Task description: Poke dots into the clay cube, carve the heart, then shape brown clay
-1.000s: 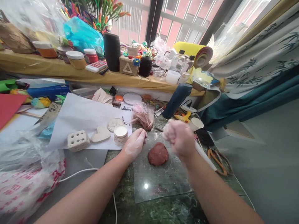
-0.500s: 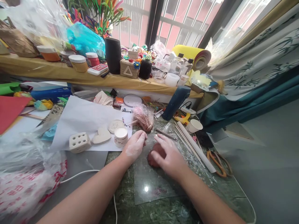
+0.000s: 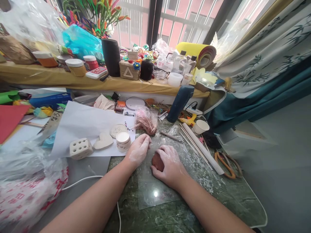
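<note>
A reddish-brown lump of clay (image 3: 157,161) rests on a clear sheet (image 3: 148,194) on the green table. My right hand (image 3: 168,165), dusted with white powder, curls around the lump's right side, thumb in front and fingers behind. Left of it, my left hand (image 3: 139,149) is closed beside a small white-lidded jar (image 3: 123,140); its fingertips are pressed together and whatever they may hold is hidden. Behind both hands lies a clear plastic bag with brown stuff inside (image 3: 147,124). A thin grey stick (image 3: 170,136) lies just past my right hand.
A dice-shaped block (image 3: 81,149), a heart-shaped piece (image 3: 104,141) and a round disc (image 3: 118,130) lie on white paper. To the right are a rolling pin (image 3: 206,152), thin sticks, orange-handled scissors (image 3: 225,165) and a paper cup (image 3: 201,126). A dark blue bottle (image 3: 179,103) stands behind.
My right hand has gone from lying over the lump, fingers stretched, to curling around its right side. My left hand stays nearly in place. The view has shifted slightly.
</note>
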`<act>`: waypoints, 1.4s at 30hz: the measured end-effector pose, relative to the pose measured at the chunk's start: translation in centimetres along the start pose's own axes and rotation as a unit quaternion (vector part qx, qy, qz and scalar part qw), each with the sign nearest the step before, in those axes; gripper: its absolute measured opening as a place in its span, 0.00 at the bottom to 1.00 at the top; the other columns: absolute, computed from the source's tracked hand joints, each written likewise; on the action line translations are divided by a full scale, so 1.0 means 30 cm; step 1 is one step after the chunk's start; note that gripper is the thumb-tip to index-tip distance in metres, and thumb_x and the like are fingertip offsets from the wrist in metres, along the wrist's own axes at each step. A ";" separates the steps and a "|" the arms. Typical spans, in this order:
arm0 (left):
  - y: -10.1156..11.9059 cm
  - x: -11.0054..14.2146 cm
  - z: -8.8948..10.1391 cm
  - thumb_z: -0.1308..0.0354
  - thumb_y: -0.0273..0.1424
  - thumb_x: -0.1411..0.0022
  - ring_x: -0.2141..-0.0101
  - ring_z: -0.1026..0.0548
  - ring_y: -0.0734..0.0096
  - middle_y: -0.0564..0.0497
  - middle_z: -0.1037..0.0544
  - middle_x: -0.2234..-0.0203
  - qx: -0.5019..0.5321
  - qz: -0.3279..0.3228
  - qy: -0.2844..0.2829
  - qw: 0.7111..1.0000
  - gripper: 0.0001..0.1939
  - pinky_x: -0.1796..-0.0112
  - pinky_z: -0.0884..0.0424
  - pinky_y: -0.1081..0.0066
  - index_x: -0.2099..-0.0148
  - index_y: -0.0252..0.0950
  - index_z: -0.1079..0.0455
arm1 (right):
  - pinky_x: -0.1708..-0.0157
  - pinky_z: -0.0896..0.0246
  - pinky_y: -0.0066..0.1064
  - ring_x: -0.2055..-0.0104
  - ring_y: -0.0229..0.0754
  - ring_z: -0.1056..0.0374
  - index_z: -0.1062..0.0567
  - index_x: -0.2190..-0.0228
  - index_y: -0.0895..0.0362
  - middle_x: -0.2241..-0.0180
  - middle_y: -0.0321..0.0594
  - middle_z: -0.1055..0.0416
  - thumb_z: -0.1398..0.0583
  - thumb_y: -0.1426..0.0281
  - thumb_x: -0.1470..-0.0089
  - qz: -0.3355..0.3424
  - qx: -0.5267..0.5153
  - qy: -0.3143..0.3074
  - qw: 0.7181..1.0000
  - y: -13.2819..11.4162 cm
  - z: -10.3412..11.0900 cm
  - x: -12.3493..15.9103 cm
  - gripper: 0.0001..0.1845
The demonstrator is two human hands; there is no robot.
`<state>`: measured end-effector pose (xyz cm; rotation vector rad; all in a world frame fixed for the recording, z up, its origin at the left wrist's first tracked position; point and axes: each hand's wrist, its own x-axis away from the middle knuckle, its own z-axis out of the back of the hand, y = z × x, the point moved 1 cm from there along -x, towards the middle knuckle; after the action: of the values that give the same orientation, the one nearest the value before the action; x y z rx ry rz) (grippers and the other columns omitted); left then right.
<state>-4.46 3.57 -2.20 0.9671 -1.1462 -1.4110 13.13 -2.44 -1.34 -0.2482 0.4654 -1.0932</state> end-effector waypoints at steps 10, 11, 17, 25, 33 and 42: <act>0.005 0.004 0.000 0.53 0.43 0.29 0.71 0.31 0.67 0.56 0.30 0.76 0.004 -0.001 -0.009 1.000 0.16 0.66 0.34 0.69 0.65 0.40 0.34 | 0.39 0.45 0.59 0.37 0.67 0.42 0.32 0.36 0.56 0.38 0.57 0.36 0.31 0.52 0.49 -0.013 0.038 -0.026 0.999 0.004 -0.002 0.011 0.44; 0.004 0.004 0.000 0.53 0.44 0.29 0.71 0.31 0.67 0.56 0.30 0.76 0.003 -0.002 -0.009 1.000 0.16 0.66 0.34 0.69 0.65 0.40 0.34 | 0.39 0.46 0.59 0.36 0.67 0.43 0.32 0.37 0.55 0.37 0.56 0.37 0.33 0.50 0.47 -0.006 0.044 -0.027 0.999 0.006 -0.004 0.012 0.42; 0.004 0.006 -0.003 0.53 0.43 0.29 0.72 0.31 0.67 0.56 0.29 0.75 -0.004 -0.005 -0.010 1.000 0.17 0.68 0.35 0.69 0.65 0.40 0.34 | 0.44 0.42 0.53 0.47 0.57 0.34 0.22 0.56 0.55 0.51 0.48 0.25 0.37 0.62 0.41 0.040 0.026 -0.010 0.999 -0.009 0.007 -0.010 0.13; 0.006 0.004 -0.001 0.53 0.44 0.29 0.72 0.31 0.67 0.56 0.30 0.77 -0.003 0.004 -0.009 1.000 0.17 0.69 0.36 0.70 0.66 0.40 0.34 | 0.48 0.38 0.51 0.54 0.55 0.33 0.26 0.64 0.52 0.59 0.45 0.28 0.34 0.67 0.53 0.081 -0.093 0.097 0.988 -0.008 0.043 0.057 0.11; 0.028 0.009 0.000 0.51 0.43 0.31 0.72 0.31 0.68 0.56 0.29 0.76 -0.001 0.013 -0.015 1.000 0.15 0.68 0.36 0.70 0.66 0.40 0.34 | 0.54 0.29 0.53 0.50 0.57 0.26 0.22 0.60 0.49 0.55 0.47 0.22 0.50 0.43 0.39 -0.231 -0.661 0.212 0.682 0.146 0.092 0.016 0.28; 0.030 0.010 0.001 0.50 0.44 0.32 0.73 0.33 0.69 0.57 0.30 0.77 -0.001 0.003 -0.015 1.000 0.16 0.68 0.38 0.70 0.68 0.40 0.36 | 0.53 0.30 0.42 0.63 0.46 0.26 0.26 0.73 0.53 0.70 0.37 0.25 0.36 0.61 0.41 -0.182 -0.610 0.198 0.745 0.014 0.181 -0.057 0.12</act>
<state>-4.34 3.26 -1.31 0.9426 -1.1683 -1.4262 15.43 -0.91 3.66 -1.3280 1.5601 -1.0667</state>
